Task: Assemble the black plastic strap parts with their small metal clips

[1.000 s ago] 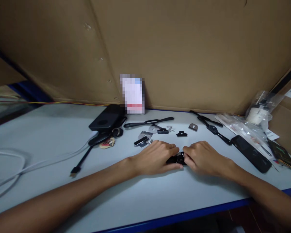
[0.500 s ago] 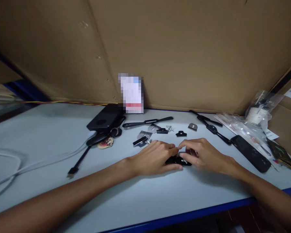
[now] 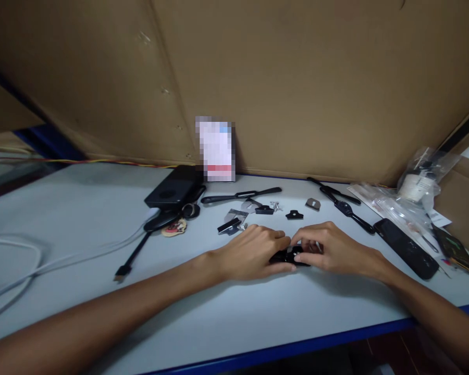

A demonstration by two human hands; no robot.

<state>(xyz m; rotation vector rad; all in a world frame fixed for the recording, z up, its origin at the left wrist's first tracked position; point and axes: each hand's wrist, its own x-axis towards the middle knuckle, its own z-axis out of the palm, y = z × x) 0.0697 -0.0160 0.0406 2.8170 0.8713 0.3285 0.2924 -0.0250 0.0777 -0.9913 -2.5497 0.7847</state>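
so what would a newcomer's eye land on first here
The left hand and right hand meet at the middle of the pale table, pinching a small black part between them. Just behind lie a long black strap and scattered small pieces, with a cardboard wall looming at the back.

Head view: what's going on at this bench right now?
A person works with both hands at a pale table. The left hand and right hand meet over a small black part, pinching it from either side low against the tabletop. Just behind them lie loose black pieces and a black strap. A black handset lies to the right and white cables run off to the left.
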